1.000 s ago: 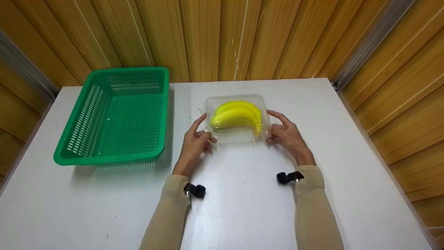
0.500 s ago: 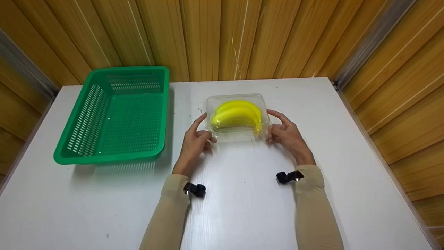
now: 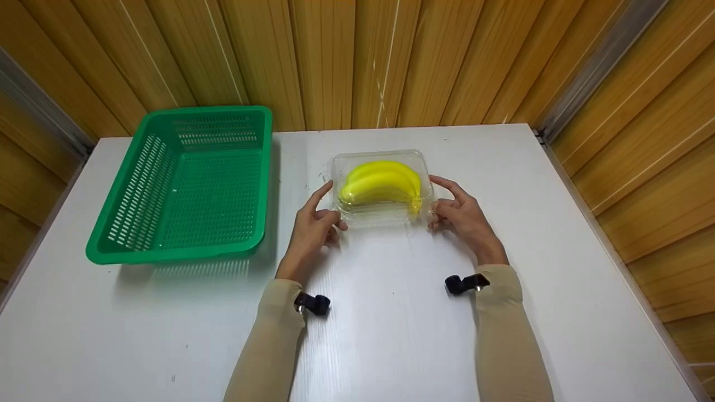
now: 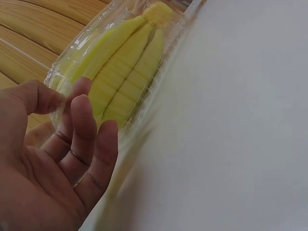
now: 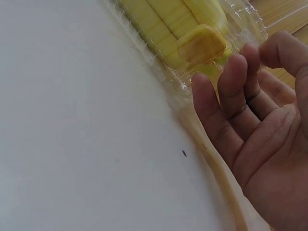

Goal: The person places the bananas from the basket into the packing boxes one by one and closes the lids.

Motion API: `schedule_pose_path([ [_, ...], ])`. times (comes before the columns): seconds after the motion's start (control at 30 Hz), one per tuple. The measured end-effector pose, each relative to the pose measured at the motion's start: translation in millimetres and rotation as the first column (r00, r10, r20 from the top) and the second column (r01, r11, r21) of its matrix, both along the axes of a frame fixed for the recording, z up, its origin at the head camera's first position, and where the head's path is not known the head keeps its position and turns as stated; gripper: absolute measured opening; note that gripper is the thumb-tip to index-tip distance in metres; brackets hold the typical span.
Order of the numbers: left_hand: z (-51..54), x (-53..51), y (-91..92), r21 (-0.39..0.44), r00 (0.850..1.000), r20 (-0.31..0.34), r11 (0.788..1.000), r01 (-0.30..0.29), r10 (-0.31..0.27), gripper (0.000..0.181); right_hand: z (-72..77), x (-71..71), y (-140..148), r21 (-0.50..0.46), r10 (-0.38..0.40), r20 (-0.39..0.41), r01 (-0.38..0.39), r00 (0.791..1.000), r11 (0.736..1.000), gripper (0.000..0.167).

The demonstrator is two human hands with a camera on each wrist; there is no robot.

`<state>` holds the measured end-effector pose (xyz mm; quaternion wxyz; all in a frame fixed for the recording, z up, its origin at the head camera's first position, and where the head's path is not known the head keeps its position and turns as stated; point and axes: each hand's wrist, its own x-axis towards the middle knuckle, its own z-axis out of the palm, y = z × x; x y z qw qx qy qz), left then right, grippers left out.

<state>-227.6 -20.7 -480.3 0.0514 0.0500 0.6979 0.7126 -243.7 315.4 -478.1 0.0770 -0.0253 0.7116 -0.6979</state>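
Note:
A clear plastic clamshell box point(image 3: 385, 222) lies on the white table, with a bunch of yellow bananas point(image 3: 382, 181) inside it. My left hand point(image 3: 314, 228) pinches the box's near left corner between thumb and fingers, while its index finger reaches along the left side. At the near right corner, my right hand point(image 3: 461, 219) pinches the rim the same way, its index finger touching the right side. Through the plastic, the left wrist view shows the bananas point(image 4: 120, 72) lengthwise. The right wrist view shows their blunt stem end point(image 5: 204, 45) close to my fingertips.
A green perforated plastic basket point(image 3: 260, 184) stands on the white table point(image 3: 391, 335), left of the box. Wood-look panels point(image 3: 324, 67) rise behind the table's far edge and along both sides.
My left wrist and fingers have shifted very slightly to the left. The box, the bananas, the basket and my right hand look the same.

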Motion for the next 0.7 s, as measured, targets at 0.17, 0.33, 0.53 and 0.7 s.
schedule_pose_path([
  [0.17, -0.2, -0.1, -0.3, -0.004, 1.000, 0.004, 1.000, 0.003, -0.003, 0.071, 0.2, 0.4, 0.6, 0.006, 0.005, -0.004, -0.005, 1.000, 1.000, 0.062],
  [0.33, 0.3, -0.2, -0.3, -0.014, 1.000, 0.004, 1.000, 0.001, -0.001, 0.071, 0.6, 1.1, 1.4, 0.000, 0.006, 0.003, -0.006, 1.000, 1.000, 0.061],
  [0.53, 1.9, 0.2, -1.0, -0.024, 1.000, 0.010, 1.000, 0.009, -0.009, 0.071, 2.4, 1.3, 2.5, 0.013, 0.014, 0.026, -0.015, 1.000, 1.000, 0.061],
  [0.7, 2.2, -0.6, -1.1, -0.032, 1.000, 0.002, 0.999, 0.008, -0.008, 0.070, 5.3, 1.0, 3.5, 0.047, 0.008, 0.052, -0.011, 0.999, 0.999, 0.061],
])
